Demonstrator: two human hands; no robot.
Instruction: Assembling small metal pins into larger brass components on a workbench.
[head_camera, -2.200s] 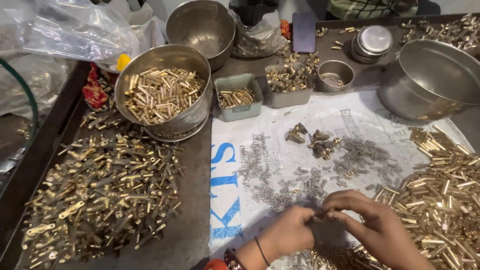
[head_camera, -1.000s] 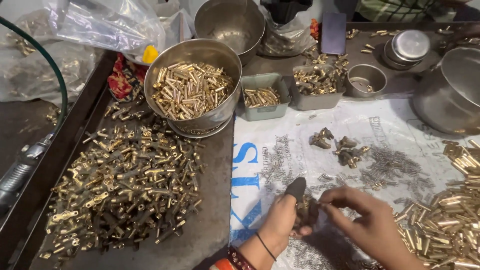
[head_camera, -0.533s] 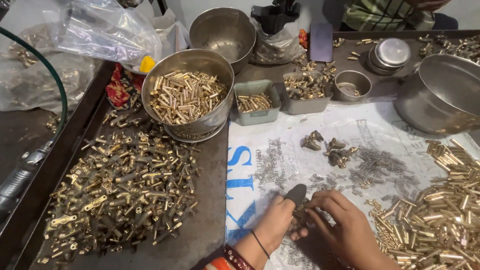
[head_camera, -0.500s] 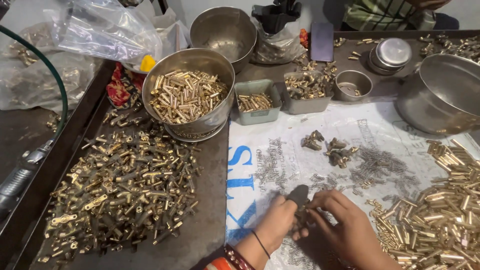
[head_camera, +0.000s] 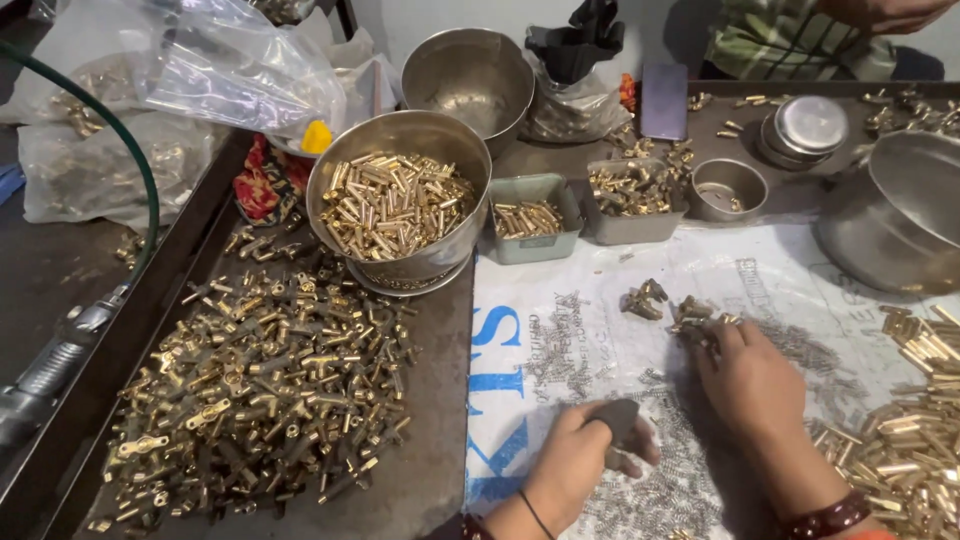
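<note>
Since half a second ago the right hand (head_camera: 752, 382) has left its partner and reached far, fingers spread onto a small clump of brass parts (head_camera: 697, 316). Left hand (head_camera: 578, 472) stays near, gripping a dark block (head_camera: 615, 420) over the springs (head_camera: 660, 480).

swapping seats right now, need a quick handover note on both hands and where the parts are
Left hand: closed on a small dark block, low on the printed white sheet.
Right hand: empty as far as shows, fingertips at a small cluster of brass pieces on the sheet.
Parts: thin grey springs strewn on the sheet around both hands; brass sleeves piled at right; assembled brass fittings heaped on the dark tray at left; steel bowl full of brass tubes.
Done: the large heap at left. Left: loose piles still on the sheet.
</note>
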